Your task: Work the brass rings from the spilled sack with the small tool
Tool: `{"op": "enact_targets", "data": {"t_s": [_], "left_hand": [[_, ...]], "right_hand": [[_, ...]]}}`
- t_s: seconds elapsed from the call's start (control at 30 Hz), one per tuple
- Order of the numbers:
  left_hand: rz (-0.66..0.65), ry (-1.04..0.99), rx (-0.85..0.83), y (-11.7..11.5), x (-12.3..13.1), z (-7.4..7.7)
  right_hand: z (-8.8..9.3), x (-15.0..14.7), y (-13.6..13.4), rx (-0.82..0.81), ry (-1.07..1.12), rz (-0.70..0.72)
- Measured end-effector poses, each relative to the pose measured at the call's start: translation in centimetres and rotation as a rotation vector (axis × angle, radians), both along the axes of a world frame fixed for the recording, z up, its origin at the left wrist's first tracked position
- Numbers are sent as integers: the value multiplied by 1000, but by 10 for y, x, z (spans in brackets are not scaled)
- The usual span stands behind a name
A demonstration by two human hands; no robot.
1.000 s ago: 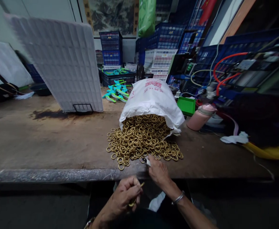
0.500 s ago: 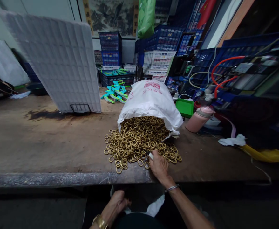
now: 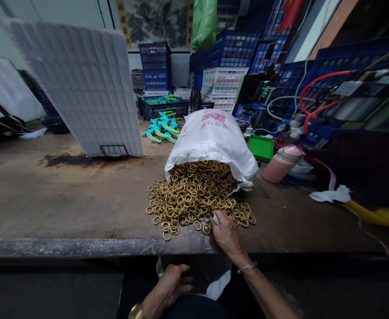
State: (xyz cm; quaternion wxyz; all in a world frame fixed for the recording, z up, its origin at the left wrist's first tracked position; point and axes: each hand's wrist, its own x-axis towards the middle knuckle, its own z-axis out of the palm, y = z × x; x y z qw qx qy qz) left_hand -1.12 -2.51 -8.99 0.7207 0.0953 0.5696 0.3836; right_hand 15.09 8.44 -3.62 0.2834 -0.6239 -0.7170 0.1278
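Observation:
A large heap of gold-coloured rings (image 3: 188, 201) spills from the mouth of a white woven sack (image 3: 211, 133) lying on the worktable (image 3: 81, 204). My right hand (image 3: 227, 232) rests at the heap's front edge, closed round a small pale tool (image 3: 215, 219) with a dark tip; its exact kind is hidden. Below the table edge, over my lap, my left hand (image 3: 171, 285) has its fingers apart, with nothing visible in them. White plastic (image 3: 218, 285) lies to the right of that hand.
A tall white padded panel (image 3: 81, 88) leans on a black wire stand at left. Turquoise plastic parts (image 3: 161, 127) lie behind the sack. To its right stand a green tray (image 3: 261, 148), a pink bottle (image 3: 282, 164) and machinery with red hoses (image 3: 317, 106).
My left hand has gone from closed fingers to spread ones. The right hand, with the pale tool, stays at the heap's front edge. The view has shifted slightly.

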Motion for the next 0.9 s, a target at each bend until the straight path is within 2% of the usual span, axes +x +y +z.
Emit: {"op": "enact_targets", "data": {"t_s": [0.07,0.13,0.17,0.23,0.3,0.43,0.53,0.6,0.7,0.8,0.9], "left_hand": [[-68,14,83,-3,3,22],[-212,113,356,-3,5,47],[-213,183,457,-1,6,59],[-159,305,558,5,6,78],[-108,375,595,12,5,88],[-22,390,647,21,4,82],[16,473,776,20,4,73],[-10,567,902,19,3,73],[-132,657,1036,19,-2,77],[-193,670,1050,20,-6,79],[-173,659,981,20,-6,79]], "right_hand": [[-1,-3,-5,-49,125,28],[2,-11,-13,-105,240,43],[5,-15,-17,-126,296,53],[14,-23,-26,-178,396,107],[23,-29,-33,-235,468,167],[34,-34,-42,-298,547,220],[33,-34,-46,-363,598,249],[30,-34,-49,-422,679,242],[29,-34,-53,-578,842,171],[34,-35,-56,-757,955,150],[38,-36,-57,-700,913,174]]}}
